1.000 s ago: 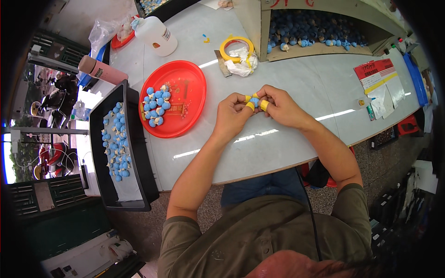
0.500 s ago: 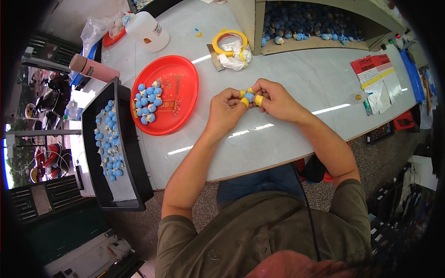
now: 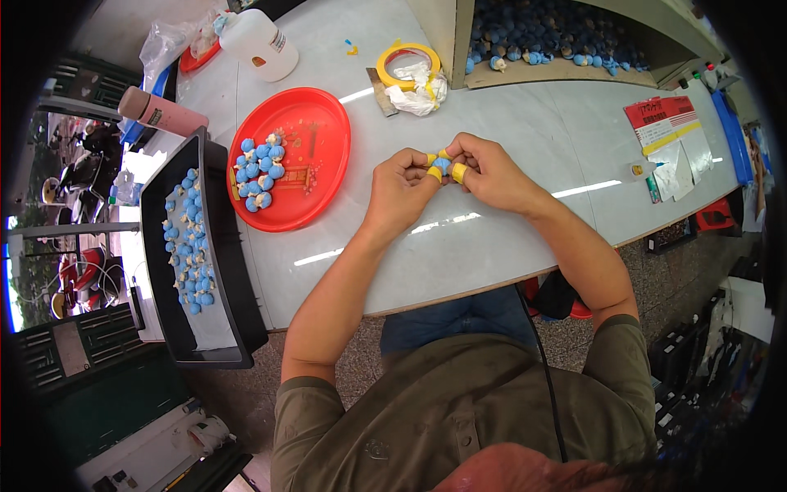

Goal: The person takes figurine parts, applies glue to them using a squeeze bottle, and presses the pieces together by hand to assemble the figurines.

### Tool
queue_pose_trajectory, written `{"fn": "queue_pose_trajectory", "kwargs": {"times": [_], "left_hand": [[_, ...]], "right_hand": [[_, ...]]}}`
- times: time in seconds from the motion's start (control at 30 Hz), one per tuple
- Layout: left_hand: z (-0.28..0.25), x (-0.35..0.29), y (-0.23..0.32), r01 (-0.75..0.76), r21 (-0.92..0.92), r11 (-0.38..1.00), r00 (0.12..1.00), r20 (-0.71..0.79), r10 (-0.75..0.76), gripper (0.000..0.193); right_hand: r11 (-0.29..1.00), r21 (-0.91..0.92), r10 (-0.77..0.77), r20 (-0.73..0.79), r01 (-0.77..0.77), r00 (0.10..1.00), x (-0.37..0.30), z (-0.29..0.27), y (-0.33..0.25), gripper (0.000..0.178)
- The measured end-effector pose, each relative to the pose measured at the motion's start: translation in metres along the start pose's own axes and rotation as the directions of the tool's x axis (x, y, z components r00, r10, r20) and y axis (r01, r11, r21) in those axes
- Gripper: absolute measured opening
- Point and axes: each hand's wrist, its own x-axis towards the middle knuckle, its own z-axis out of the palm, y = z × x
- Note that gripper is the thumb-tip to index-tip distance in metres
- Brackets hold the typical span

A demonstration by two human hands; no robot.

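Note:
Between my two hands is a small blue ball-shaped piece [image 3: 442, 166], pinched at the fingertips above the table. My left hand [image 3: 402, 187] closes on it from the left, thumb and forefinger wrapped in yellow tape. From the right, my right hand [image 3: 489, 174] grips the same piece, its thumb and forefinger also taped yellow. The fingers cover much of the piece. Left of my hands, a round red tray [image 3: 316, 193] carries several similar blue pieces [image 3: 261, 172] with cream-coloured parts.
A black bin [image 3: 238, 287] with more blue pieces on a white sheet stands at the left edge. Yellow tape rolls [image 3: 436, 61] and crumpled white tissue [image 3: 418, 100] lie beyond my hands. A white jug [image 3: 258, 49], pink bottle [image 3: 168, 115] and shelf box [image 3: 574, 76] stand around.
Both hands keep the small blue piece in nearly the same spot, with slight finger shifts. The whole view has tilted a little, so the tray and bin appear slightly higher.

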Motion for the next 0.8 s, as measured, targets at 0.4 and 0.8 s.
{"fn": "queue_pose_trajectory", "kwargs": {"times": [0.4,0.8], "left_hand": [[-0.0007,0.0003,0.0046,0.013,0.017,1.0,1.0,0.017,-0.014,0.011],[-0.002,0.0011,0.0057,0.045,-0.002,0.999,0.999,0.026,-0.045,0.013]], "right_hand": [[0.999,0.033,0.01,0.013,-0.01,1.0,0.0003,-0.0021,0.0003,0.015],[1.0,0.027,0.009,0.021,-0.009,1.0,0.0005,-0.003,-0.002,0.014]]}}
